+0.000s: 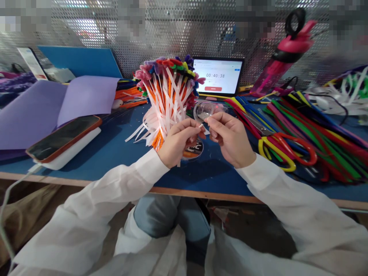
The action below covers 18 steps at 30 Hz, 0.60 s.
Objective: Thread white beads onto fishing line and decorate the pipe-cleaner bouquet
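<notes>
My left hand (pixel 184 138) is closed in a pinch, with a tiny white thing (pixel 201 125) at its fingertips, too small to name. Close beside it, my right hand (pixel 230 138) is also pinched; what lies between its fingers, if anything, I cannot make out. Just behind my left hand stands a bundle of pipe-cleaner flowers (pixel 168 92), with colourful heads, orange stems and white ribbon strips. A round piece with a black and orange label (pixel 193 150) lies under my hands, partly covered. Behind my fingertips is a clear round plastic thing (pixel 203 111).
Scissors (pixel 304 147) and many loose pipe cleaners (pixel 324 130) lie on the right, below a pink bottle (pixel 287 57). A tablet (pixel 218 74) showing a timer stands at the back. On the left are a phone (pixel 64 138) and purple sheets (pixel 86 96). The table's front edge (pixel 201 194) is near.
</notes>
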Tool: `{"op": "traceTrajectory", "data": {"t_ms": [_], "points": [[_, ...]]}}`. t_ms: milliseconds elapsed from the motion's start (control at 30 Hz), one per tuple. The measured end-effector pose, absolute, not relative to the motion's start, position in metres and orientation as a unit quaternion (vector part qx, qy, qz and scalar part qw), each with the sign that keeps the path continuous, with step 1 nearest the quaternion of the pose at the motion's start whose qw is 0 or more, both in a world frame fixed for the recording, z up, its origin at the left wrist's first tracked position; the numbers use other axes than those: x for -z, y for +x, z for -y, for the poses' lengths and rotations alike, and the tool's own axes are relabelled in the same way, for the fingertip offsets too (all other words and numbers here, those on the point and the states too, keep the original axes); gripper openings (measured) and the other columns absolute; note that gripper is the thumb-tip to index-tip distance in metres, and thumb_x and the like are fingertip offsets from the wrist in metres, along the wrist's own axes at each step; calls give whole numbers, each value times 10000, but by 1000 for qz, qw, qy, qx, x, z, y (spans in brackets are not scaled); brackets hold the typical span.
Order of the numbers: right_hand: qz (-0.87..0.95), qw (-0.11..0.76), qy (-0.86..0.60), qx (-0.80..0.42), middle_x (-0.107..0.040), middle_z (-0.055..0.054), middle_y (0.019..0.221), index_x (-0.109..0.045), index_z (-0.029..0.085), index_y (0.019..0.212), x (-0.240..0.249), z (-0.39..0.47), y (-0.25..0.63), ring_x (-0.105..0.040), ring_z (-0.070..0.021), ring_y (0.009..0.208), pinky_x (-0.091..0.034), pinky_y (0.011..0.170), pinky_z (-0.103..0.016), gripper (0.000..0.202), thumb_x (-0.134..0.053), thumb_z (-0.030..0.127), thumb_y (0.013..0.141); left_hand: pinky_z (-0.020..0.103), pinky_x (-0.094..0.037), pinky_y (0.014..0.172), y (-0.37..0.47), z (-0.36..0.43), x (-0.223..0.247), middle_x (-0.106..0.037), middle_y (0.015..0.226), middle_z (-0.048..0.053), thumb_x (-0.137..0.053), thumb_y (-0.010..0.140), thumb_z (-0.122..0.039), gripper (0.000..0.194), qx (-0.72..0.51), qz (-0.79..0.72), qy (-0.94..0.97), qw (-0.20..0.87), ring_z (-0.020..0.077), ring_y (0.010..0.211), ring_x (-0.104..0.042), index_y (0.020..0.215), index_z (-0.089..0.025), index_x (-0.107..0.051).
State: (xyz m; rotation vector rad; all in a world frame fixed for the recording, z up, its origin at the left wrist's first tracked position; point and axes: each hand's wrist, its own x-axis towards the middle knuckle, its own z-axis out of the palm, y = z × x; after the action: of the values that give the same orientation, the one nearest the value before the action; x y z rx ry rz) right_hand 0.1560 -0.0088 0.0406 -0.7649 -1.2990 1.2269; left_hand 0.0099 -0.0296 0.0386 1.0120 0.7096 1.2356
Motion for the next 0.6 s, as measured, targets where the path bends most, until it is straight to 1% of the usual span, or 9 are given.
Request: {"op": "traceTrajectory", "data": {"t_ms": [267, 400, 500, 600], "points": [[552, 562, -328, -521, -450, 68, 516, -621, 194, 715, -40, 9, 157, -368, -63, 481, -286, 454, -232, 267, -807, 383, 748, 145, -285, 479, 9, 30, -40, -606, 637, 10, -620, 778, -173, 60, -548, -307, 440, 641, 44, 524, -385, 740, -133, -597], [544, 563, -327, -529, -453, 64, 528, -625, 192, 708, -41, 9, 156, -370, -63, 491, -285, 454, -229, 259, -815, 367, 732, 143, -300, 487, 8, 30, -40, -623, 652, 23, -576, 753, -129, 33, -551, -305, 431, 646, 48, 535, -408, 743, -129, -608], [546, 557, -333, -529, -454, 65, 525, -626, 197, 713, -41, 10, 156, -368, -64, 489, -286, 455, -231, 258, -807, 378, 739, 145, -281, 473, 9, 30, -40, -612, 630, 11, -598, 730, -119, 19, -550, -303, 441, 642, 41, 510, -382, 737, -133, -610], [549, 556, -333, -528, -452, 66, 517, -624, 199, 712, -41, 10, 156, -367, -65, 483, -290, 457, -235, 261, -803, 387, 744, 148, -271, 468, 9, 29, -39, -602, 623, 3, -627, 741, -137, 26, -550, -302, 447, 637, 40, 508, -380, 732, -137, -603]]}}
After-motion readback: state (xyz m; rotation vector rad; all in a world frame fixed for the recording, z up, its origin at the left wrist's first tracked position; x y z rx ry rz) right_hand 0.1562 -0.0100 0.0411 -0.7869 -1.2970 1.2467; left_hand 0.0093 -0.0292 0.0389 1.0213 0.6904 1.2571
